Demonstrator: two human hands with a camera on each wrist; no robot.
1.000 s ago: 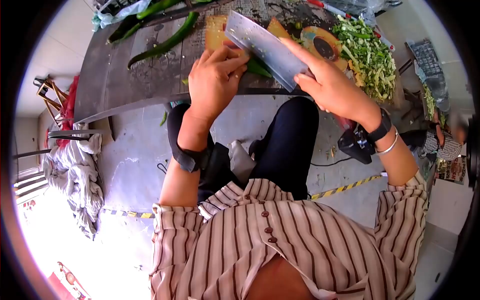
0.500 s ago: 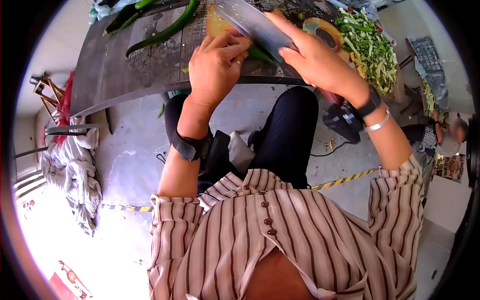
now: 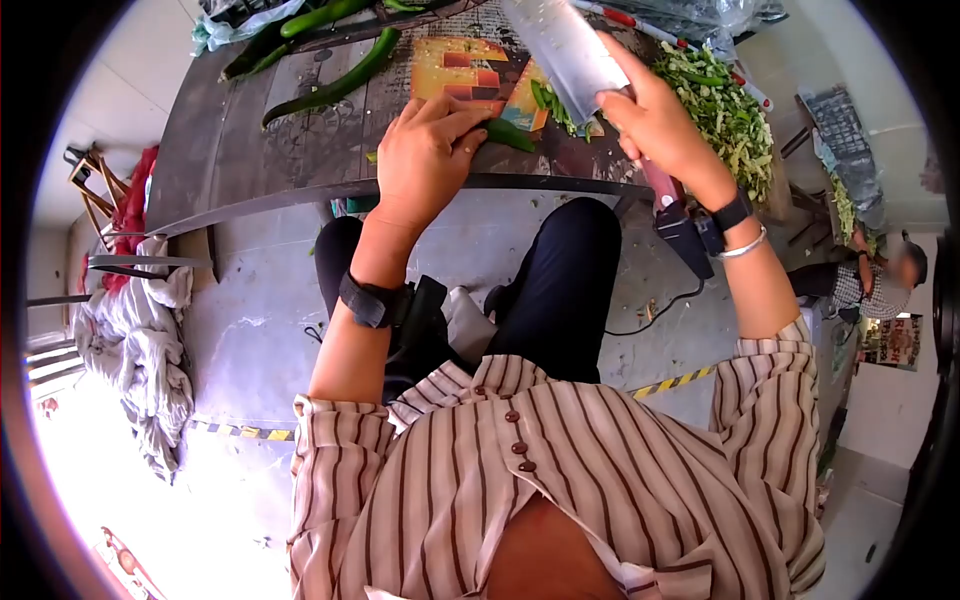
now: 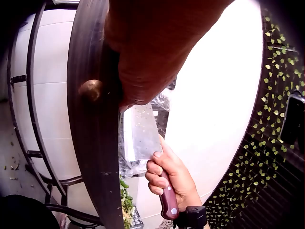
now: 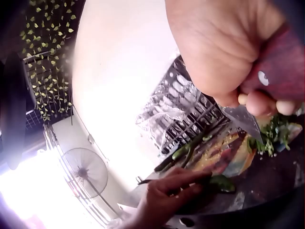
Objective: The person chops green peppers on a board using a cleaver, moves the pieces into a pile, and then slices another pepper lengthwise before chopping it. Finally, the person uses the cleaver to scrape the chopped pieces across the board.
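My left hand (image 3: 425,150) grips a long green pepper (image 3: 510,134) near the table's front edge, its cut end poking out to the right of the fingers. My right hand (image 3: 655,125) holds a cleaver by its dark red handle (image 4: 168,200). The broad blade (image 3: 565,60), dotted with small bits, is to the right of the pepper and apart from it. Beside the blade lie freshly cut green pieces (image 3: 557,106). In the right wrist view, the left hand (image 5: 167,193) presses the pepper (image 5: 221,183) on the tabletop, with cut pieces (image 5: 270,138) near the blade.
A heap of chopped greens (image 3: 725,130) covers the table's right end. Whole green peppers (image 3: 335,85) lie at the left and back. An orange printed patch (image 3: 450,70) marks the dark table (image 3: 220,150). Behind stands a plastic-lined crate (image 5: 176,109). Another person (image 3: 880,285) is at far right.
The cleaver has moved from against the pepper to the right, away from the left hand, uncovering cut pieces on the table. My left hand keeps its grip on the pepper.
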